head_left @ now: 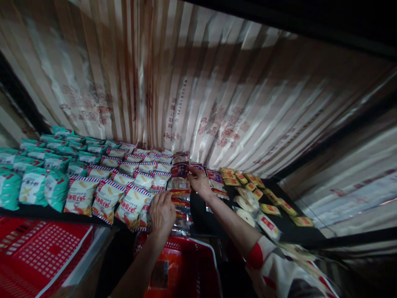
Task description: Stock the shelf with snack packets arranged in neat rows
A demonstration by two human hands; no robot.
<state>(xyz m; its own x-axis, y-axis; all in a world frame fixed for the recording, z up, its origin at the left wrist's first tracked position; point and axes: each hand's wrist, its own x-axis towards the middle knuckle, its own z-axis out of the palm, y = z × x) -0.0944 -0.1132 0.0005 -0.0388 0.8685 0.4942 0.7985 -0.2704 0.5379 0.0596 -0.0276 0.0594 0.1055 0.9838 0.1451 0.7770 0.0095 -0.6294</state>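
In the head view, a column of flat, dark red vacuum-packed food packets [180,170] runs from back to front along the middle of the table. My right hand [200,183] reaches across to the far part of this column, finger and thumb closed at the edge of a packet. Against the near left side of the column lies my left hand [163,212], its fingers stretched forward and its tips beside the packets. White snack bags with striped edges [132,203] stand directly left of that hand. Just right of my right hand are more red packets [216,180].
Teal snack bags [33,185] fill the left end of the table. Yellow packets [269,209] and clear bags of pale round food [246,200] lie on the black tablecloth [297,238] at right. Red baskets [186,265] [46,252] stand in front; a printed curtain [198,82] hangs behind.
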